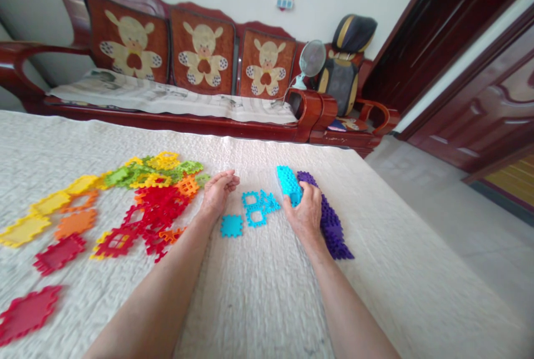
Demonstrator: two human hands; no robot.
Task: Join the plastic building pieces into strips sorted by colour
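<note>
My right hand (306,211) grips the near end of a row of light-blue interlocking tiles (287,181), thumb on the left and fingers on the right. Close along its right side lies a longer row of purple interlocking tiles (334,231). My left hand (219,192) is by the red and orange pieces, its loosely bent fingers pointing right with nothing visible in them. Between the hands, several loose light-blue frame tiles (255,218) lie on the cloth, along with a solid light-blue square tile (231,226).
Left of my left arm spreads a heap of red tiles (162,208), with green tiles (136,172) behind it. Yellow tiles (50,203) and orange tiles (75,224) trail leftward. A wooden sofa (250,128) stands beyond the cloth-covered table (258,292).
</note>
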